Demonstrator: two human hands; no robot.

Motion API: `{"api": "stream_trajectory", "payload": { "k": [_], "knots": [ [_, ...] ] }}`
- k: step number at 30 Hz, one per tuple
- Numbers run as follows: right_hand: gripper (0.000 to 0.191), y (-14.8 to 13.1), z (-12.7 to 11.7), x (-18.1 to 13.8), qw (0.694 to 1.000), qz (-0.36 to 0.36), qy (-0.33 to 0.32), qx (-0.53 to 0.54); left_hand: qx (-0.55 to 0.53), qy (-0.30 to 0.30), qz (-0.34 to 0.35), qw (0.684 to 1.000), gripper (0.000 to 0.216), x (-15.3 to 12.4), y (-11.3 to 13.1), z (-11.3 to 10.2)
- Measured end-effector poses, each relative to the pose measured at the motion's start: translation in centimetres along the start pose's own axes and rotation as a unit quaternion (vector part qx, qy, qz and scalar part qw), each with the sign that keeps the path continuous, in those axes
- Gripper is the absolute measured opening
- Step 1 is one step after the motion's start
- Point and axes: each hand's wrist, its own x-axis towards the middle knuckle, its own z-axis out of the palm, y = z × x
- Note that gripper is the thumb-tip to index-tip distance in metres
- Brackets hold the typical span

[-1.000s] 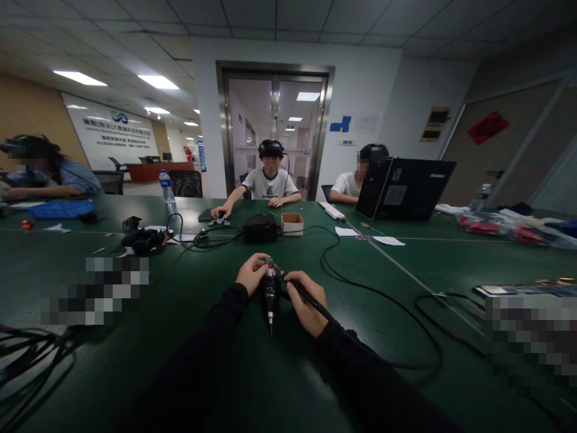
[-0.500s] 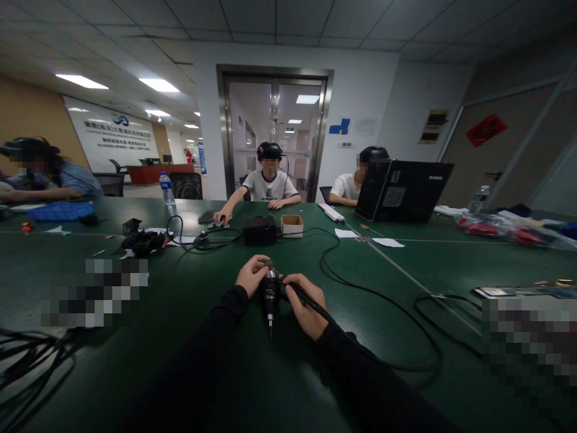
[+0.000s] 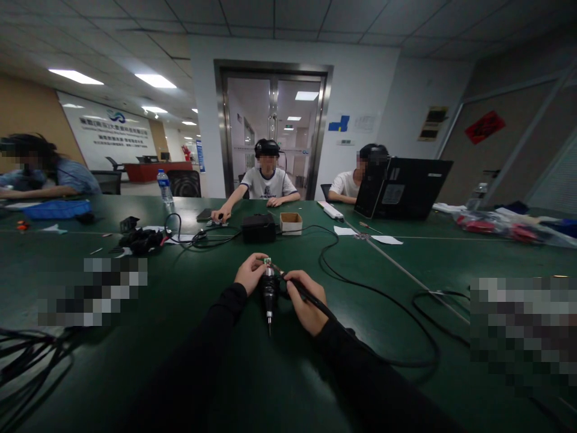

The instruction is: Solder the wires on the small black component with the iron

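A black electric screwdriver [image 3: 269, 294] lies on the green table with its thin metal bit towards me. At its far end sits a small green circuit board [image 3: 267, 261]. My left hand [image 3: 250, 275] is closed around that far end, fingertips beside the board. Held like a pen, a soldering iron [image 3: 311, 296] is in my right hand [image 3: 310, 305]. Its metal tip points up and left to the far end of the screwdriver, close by the board; whether it touches I cannot tell. The iron's black cable runs back along my right sleeve.
Beyond my hands stand a black box [image 3: 258, 229] and a small open carton [image 3: 291, 224]. A black cable [image 3: 383, 291] loops across the right side. Cables [image 3: 31, 355] bunch at the left. Opposite, a person's hand [image 3: 222, 214] rests on small items. A black computer case [image 3: 403, 189] stands at the right.
The soldering iron's tip and the green board show more plainly now. Both my hands keep nearly the same place, and the view has shifted slightly.
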Motion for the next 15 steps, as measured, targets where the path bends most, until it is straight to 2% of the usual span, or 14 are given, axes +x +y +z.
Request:
{"api": "stream_trajectory", "payload": {
  "k": [8,15],
  "knots": [
    [0.013,-0.1,0.0,0.0,1.000,0.002,-0.011,0.017,0.008,0.003,0.004,1.000,0.026,-0.2,0.5,0.0],
    [0.013,-0.4,-0.3,0.1,1.000,0.013,0.013,0.023,0.051,-0.009,-0.005,0.999,0.024,0.6,-1.2,-0.3]
  ]
}}
